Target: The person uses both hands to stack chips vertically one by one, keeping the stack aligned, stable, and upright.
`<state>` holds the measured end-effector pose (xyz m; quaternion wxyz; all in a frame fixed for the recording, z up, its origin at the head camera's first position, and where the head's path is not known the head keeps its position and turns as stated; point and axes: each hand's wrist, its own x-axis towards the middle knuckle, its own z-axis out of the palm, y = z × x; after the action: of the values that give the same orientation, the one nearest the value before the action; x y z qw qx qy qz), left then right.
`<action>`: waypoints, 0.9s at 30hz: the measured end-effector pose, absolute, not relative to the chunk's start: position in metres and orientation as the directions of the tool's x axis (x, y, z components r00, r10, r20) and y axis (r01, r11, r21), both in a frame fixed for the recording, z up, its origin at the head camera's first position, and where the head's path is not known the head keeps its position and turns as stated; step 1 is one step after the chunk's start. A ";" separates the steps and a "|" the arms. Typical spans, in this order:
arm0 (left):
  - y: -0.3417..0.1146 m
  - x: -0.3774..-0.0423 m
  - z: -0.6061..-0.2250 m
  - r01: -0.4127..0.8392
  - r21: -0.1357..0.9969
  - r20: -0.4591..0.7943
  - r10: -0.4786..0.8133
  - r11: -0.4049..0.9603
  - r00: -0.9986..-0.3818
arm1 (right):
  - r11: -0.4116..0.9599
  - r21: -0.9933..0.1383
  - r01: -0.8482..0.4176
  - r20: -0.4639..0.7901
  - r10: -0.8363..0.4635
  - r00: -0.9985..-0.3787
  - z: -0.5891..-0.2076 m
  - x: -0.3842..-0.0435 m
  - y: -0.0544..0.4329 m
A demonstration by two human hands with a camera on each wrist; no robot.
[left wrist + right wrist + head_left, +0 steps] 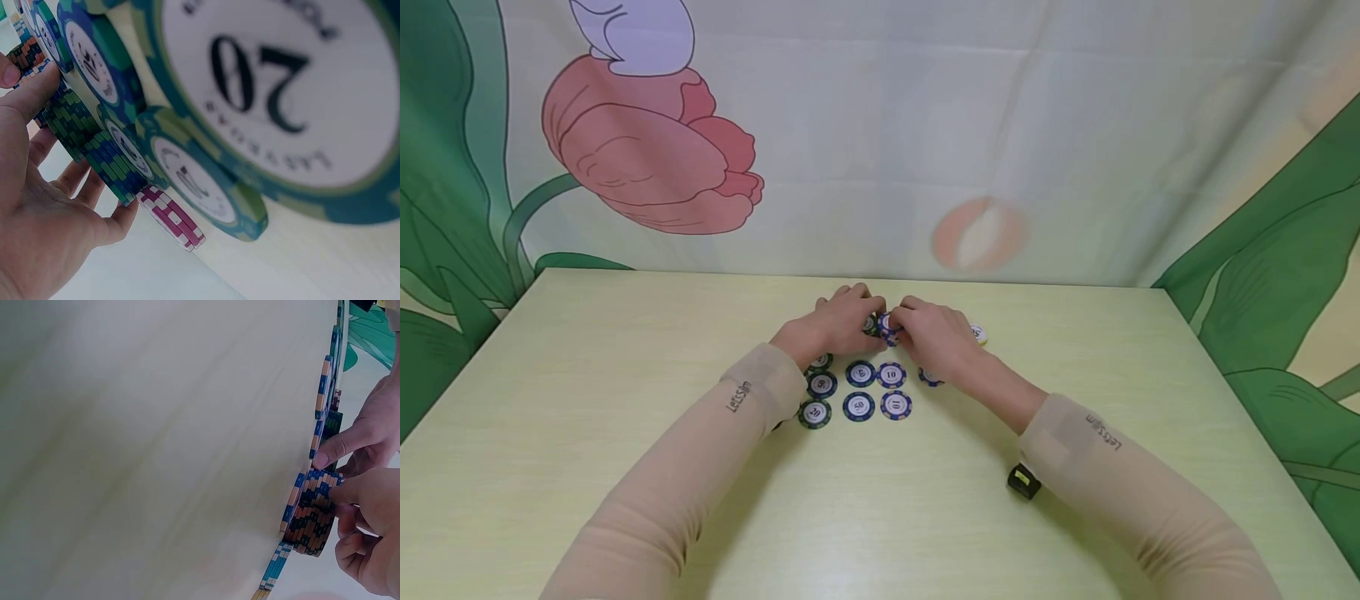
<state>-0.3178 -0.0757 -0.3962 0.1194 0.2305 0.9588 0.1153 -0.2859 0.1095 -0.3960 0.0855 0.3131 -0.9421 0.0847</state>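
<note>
In the head view both hands meet over upright stacks of poker chips near the table's far side. My left hand (850, 321) reaches round the stacks, its thumb at a blue stack (322, 484) and its other fingers behind a green stack (72, 125) and a blue-and-green stack (112, 165). My right hand (936, 333) pinches the blue stack, its other fingers curled beside a dark orange-striped stack (309, 530). Nearer me lie flat chips: a green 20 chip (815, 413), blue-green 50 chips (858, 407) and blue 10 chips (896, 405). The right thumb is hidden.
Magenta-and-white chips (170, 217) stand past the left fingertips. Right of the right hand lies a yellow-edged chip (978, 334); a blue chip (931, 378) is partly under its wrist. A black device (1023, 482) hangs below the right cuff. A printed curtain (880, 167) backs the table.
</note>
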 end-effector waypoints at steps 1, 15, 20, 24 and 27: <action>-0.076 -0.318 -0.396 0.415 0.276 -0.176 0.470 0.867 -0.865 | 0.790 -0.104 -0.605 0.216 -0.575 -0.789 -0.396 -0.286 0.109; -0.076 -0.318 -0.397 0.415 0.272 -0.174 0.469 0.868 -0.866 | 0.795 -0.134 -0.591 0.202 -0.562 -0.802 -0.390 -0.280 0.120; -0.076 -0.318 -0.396 0.419 0.274 -0.174 0.473 0.866 -0.864 | 0.790 -0.166 -0.590 0.151 -0.571 -0.807 -0.386 -0.278 0.132; -0.076 -0.317 -0.396 0.422 0.277 -0.171 0.477 0.863 -0.862 | 0.789 -0.190 -0.584 0.080 -0.581 -0.810 -0.385 -0.275 0.142; -0.077 -0.317 -0.396 0.425 0.277 -0.169 0.479 0.862 -0.861 | 0.798 -0.195 -0.571 0.011 -0.580 -0.814 -0.384 -0.273 0.148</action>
<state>-0.3169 -0.0766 -0.3962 0.1167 0.2361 0.9578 0.1156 -0.2731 0.1478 -0.3841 -0.0244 0.3036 -0.9477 0.0950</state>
